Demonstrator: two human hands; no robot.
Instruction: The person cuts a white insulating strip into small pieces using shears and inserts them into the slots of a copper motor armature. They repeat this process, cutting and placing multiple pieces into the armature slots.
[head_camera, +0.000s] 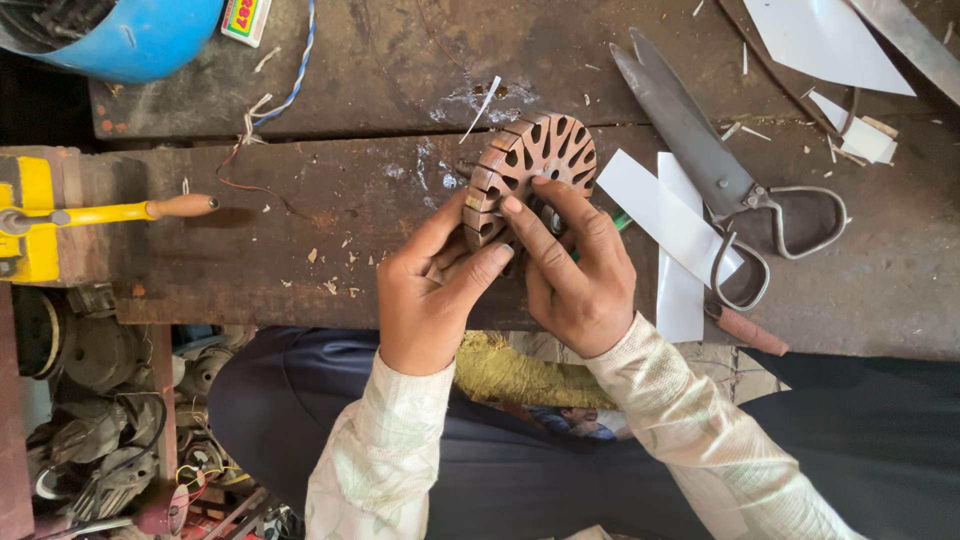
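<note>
Slotted round metal core (530, 175) sits tilted above the counter (350, 220), left hand (430, 295) and right hand (575, 270) both closed in a firm grip on it, beside large shears (700, 160).

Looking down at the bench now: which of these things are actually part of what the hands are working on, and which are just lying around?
In hand:
- slotted round metal core, held by left hand and right hand
- green-tipped piece under the right fingers, mostly hidden

Lying about:
- large shears
- white paper strips
- yellow-handled tool
- blue tub
- twisted wire
- motor parts below the bench
</note>
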